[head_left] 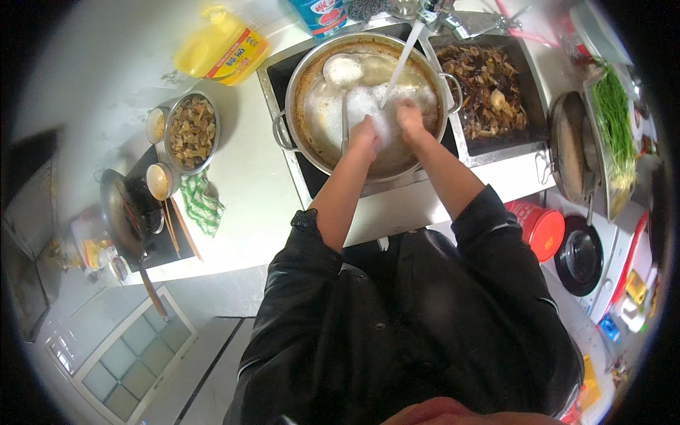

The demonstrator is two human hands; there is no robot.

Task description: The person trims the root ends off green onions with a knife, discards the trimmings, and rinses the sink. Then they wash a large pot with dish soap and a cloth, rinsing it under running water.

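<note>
A large two-handled metal pot (307,153) stands over the left sink basin, with foamy, cloudy water inside. Water runs into it from the faucet (428,11). My left hand (364,139) is in the foam near the middle of the pot, fingers partly hidden. To its right, my right hand (410,118) is curled at the foam, close to the falling stream. Whether either hand grips something cannot be told. A ladle or spoon handle (345,119) stands in the water beside my left hand, and a round white, foam-filled bowl or ladle head (342,70) lies at the pot's back left.
The right basin (536,127) holds brown food pieces in dark water. On the left counter are a metal bowl (217,138) of mushroom-like pieces, two small bowls, a green-striped cloth (201,204), chopsticks and a wok (119,212). A yellow jug (226,50) stands behind. Green stalks (612,114) lie at right.
</note>
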